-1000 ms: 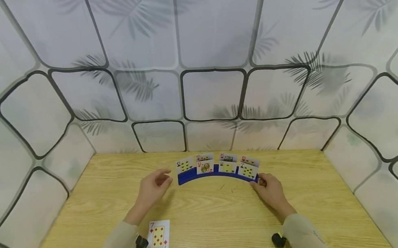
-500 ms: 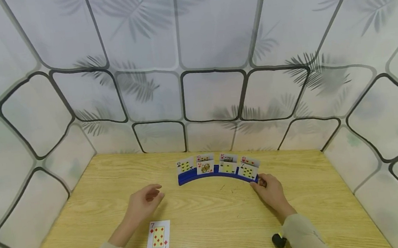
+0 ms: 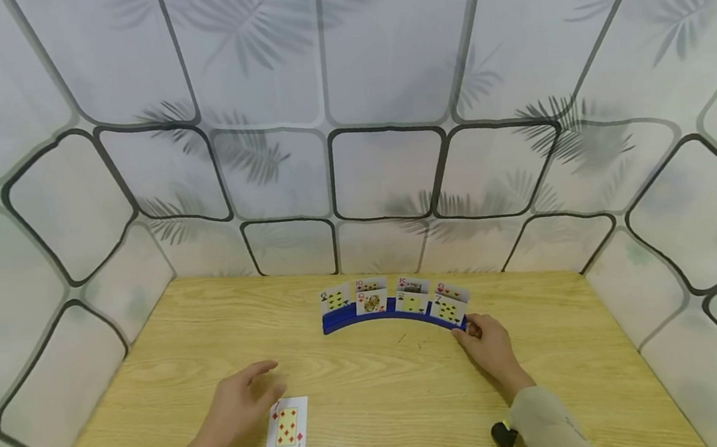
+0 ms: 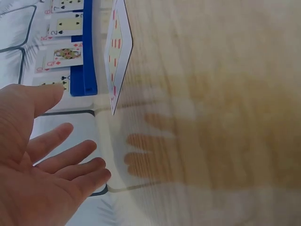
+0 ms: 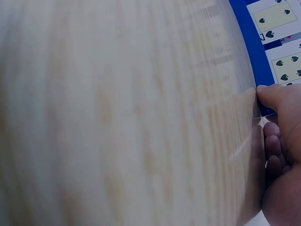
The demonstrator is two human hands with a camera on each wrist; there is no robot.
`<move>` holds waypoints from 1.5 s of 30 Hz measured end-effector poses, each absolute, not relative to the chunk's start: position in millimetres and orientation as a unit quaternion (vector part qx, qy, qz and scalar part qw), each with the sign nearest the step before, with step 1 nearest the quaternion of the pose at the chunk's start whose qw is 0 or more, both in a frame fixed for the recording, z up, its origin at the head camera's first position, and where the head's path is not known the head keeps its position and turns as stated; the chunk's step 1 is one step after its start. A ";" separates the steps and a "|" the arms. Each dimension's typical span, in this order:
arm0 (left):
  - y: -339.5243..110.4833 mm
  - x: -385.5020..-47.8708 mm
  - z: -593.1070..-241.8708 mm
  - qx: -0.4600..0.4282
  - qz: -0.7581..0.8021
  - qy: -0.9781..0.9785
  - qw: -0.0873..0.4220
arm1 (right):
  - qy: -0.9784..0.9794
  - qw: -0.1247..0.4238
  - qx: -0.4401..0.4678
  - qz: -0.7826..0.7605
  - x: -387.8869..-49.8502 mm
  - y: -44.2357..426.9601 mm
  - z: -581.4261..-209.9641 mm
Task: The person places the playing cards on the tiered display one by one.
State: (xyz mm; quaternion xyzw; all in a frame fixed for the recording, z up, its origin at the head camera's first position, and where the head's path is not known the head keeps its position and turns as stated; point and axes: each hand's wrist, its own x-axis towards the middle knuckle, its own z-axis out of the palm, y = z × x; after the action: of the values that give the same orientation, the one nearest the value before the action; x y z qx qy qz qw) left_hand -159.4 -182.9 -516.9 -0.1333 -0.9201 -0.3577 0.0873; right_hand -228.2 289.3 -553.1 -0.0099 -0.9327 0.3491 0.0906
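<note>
A seven of diamonds [image 3: 286, 432] lies face up on the table, and my left hand [image 3: 237, 411] hovers at its upper left with fingers spread and nothing in them. In the left wrist view that palm [image 4: 42, 183] casts a reflection on the wood, apart from the card [image 4: 115, 52]. My right hand [image 3: 488, 347] grips the right end of a curved blue card holder [image 3: 343, 320], its thumb [image 5: 270, 95] on the front edge. Playing cards stand upright in the holder, among them a queen of diamonds [image 3: 371, 302] and a seven of spades [image 3: 447, 309].
The wooden table [image 3: 376, 376] ends at a patterned cloth wall [image 3: 386, 176] behind the holder, with more cloth on both sides. A black wrist camera [image 3: 504, 434] sits at the right sleeve [image 3: 546, 416].
My left hand has drawn back from the holder's left end, down and left toward the seven of diamonds, its fingers opening wider. My right hand stays on the holder's right end.
</note>
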 end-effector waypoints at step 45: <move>-192.0 -126.6 -521.6 -0.142 -0.307 -0.940 -0.045 | -0.933 0.087 -0.012 0.350 -230.3 290.5 -555.0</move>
State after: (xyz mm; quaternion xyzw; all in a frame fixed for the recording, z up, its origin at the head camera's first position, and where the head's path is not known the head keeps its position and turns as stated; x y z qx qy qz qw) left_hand -126.6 -192.0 -521.6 -0.1420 -0.9400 -0.3071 -0.0449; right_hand -230.3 290.5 -555.0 -0.0121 -0.9325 0.3502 0.0872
